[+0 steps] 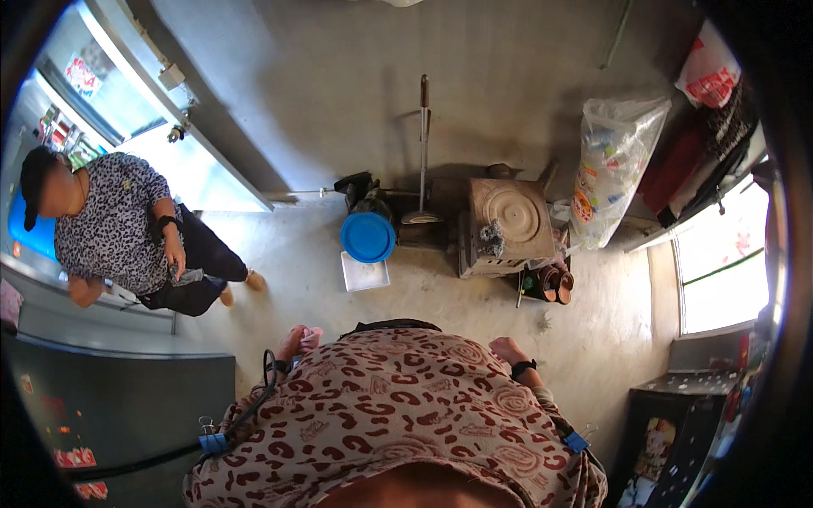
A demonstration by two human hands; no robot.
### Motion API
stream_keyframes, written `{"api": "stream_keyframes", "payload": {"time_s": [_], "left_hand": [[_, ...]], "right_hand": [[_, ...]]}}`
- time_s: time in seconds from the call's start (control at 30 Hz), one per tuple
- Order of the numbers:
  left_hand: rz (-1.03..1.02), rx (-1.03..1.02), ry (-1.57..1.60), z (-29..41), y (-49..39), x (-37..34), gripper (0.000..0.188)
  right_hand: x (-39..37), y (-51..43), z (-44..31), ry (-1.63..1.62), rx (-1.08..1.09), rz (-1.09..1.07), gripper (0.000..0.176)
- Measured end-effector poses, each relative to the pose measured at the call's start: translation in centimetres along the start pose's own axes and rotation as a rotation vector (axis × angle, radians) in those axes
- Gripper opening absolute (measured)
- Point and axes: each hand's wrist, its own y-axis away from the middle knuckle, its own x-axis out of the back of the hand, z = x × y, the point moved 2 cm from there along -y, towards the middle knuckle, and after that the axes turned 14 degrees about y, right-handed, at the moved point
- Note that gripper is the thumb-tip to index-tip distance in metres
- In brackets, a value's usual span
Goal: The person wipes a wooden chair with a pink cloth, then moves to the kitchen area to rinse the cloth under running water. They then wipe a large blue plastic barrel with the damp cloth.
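My left hand hangs at my left side, closed around a pink cloth that sticks out past the fingers. On the other side, my right hand hangs beside my body with its fingers curled; no object shows in it. Both wrists wear dark bands. Ahead of me on the floor stand a round blue lid on a container, a shallow white tray, a long-handled tool leaning on the wall, and a brown stove with grey gloves or rags at its edge.
At the left, another person in a patterned top and dark cap stands near an open door, a grey cloth in one hand. A clear plastic bag of bottles stands right of the stove, shoes beside it. Dark cabinets flank me.
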Motion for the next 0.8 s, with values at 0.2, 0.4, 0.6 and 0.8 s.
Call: {"api": "stream_keyframes", "payload": {"time_s": [0.2, 0.4, 0.6, 0.8], "left_hand": [[-0.14, -0.084, 0.049, -3.1, 1.1, -2.0, 0.022], [0.004, -0.109, 0.34, -3.2, 3.0, -7.5, 0.02], [0.064, -0.192, 0.327, 0.5, -0.7, -5.1, 0.029], [0.516, -0.498, -0.414, 6.5, -3.2, -1.6, 0.02]], "right_hand": [[5.4, -4.3, -0.3, -0.04, 0.079, -0.005, 0.03], [8.2, -7.5, -1.7, 0.045, 0.137, -0.112, 0.032], [9.5, -7.3, -5.6, 0.112, 0.127, -0.117, 0.034], [11.2, -7.5, -11.7, 0.138, 0.134, -0.089, 0.037]]}}
